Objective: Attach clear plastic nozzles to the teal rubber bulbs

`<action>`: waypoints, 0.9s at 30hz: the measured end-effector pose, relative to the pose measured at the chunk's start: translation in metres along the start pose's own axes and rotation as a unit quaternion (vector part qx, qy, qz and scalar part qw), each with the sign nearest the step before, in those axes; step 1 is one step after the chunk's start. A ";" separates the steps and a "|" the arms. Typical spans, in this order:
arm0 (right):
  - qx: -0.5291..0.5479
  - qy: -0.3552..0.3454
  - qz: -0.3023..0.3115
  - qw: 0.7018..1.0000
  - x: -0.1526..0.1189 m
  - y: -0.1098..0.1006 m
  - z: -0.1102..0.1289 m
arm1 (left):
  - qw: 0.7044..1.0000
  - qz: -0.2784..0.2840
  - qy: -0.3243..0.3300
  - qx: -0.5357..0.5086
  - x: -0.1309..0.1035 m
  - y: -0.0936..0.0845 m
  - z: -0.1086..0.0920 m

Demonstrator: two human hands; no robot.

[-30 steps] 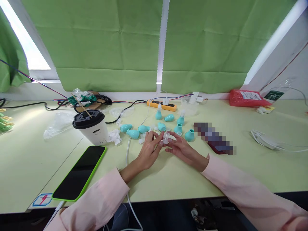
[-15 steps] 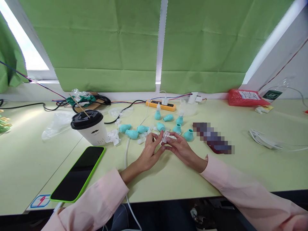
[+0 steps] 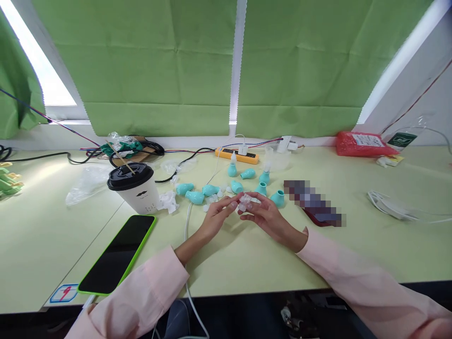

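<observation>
A small clear plastic piece (image 3: 245, 201) is pinched between both hands over the middle of the table. My left hand (image 3: 218, 217) grips its left side with thumb and fingers. Around its right side close the fingers of my right hand (image 3: 265, 214). Just behind the hands lie several turquoise bulbs, among them one on its side (image 3: 194, 197) and one upright with its opening up (image 3: 278, 198). Small whitish pieces (image 3: 213, 198) are scattered between the bulbs. Farther back, an upright bulb (image 3: 232, 169) has a clear tip on top.
On the left stand a paper cup with a black lid (image 3: 141, 195) and a green-cased phone (image 3: 118, 254). A power strip (image 3: 236, 155) lies at the back. To the right are a dark red object (image 3: 314, 207), a white cable (image 3: 390, 209) and a red package (image 3: 362, 145).
The clear piece has turned between my fingers, and its whitish lower end now shows. My left fingers have straightened a little. The whole view has shifted slightly.
</observation>
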State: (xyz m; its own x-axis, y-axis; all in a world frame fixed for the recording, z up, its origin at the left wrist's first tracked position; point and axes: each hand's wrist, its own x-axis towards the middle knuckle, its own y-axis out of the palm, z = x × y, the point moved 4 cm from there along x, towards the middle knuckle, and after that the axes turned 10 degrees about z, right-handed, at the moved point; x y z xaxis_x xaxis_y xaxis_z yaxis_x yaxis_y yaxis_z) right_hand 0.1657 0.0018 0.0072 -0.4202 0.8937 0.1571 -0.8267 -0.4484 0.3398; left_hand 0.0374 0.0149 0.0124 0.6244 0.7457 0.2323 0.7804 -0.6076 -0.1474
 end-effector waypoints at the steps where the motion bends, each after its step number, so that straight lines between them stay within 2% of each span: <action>1: 0.003 0.002 0.011 1.000 0.000 0.001 0.000 | 0.999 -0.005 -0.012 -0.049 0.001 0.000 0.002; 4: -0.002 0.002 0.040 0.999 -0.001 0.005 0.001 | 0.988 -0.007 -0.050 -0.148 0.001 0.002 0.007; 9: -0.054 -0.023 0.056 0.997 -0.001 0.005 0.002 | 0.982 -0.021 -0.076 -0.173 -0.001 0.002 0.005; 15: -0.109 -0.028 0.050 0.992 -0.001 0.005 0.002 | 0.971 0.035 -0.098 -0.215 0.000 0.006 0.004; 20: -0.116 -0.041 0.040 0.992 -0.003 0.009 0.001 | 0.947 0.065 -0.097 -0.299 0.000 0.010 0.007; 23: -0.133 -0.053 0.030 0.989 -0.004 0.011 0.000 | 0.931 0.061 -0.086 -0.350 0.001 0.012 0.008; 27: -0.157 -0.062 0.010 0.986 -0.006 0.012 0.001 | 0.927 0.048 -0.076 -0.364 0.001 0.014 0.007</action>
State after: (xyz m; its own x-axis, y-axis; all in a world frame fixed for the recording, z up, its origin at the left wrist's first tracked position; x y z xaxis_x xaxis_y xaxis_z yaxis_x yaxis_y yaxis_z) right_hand 0.1593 -0.0091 0.0112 -0.4050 0.8702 0.2805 -0.9018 -0.4307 0.0342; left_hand 0.0490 0.0092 0.0036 0.7305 0.6746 0.1063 0.5271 -0.6559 0.5404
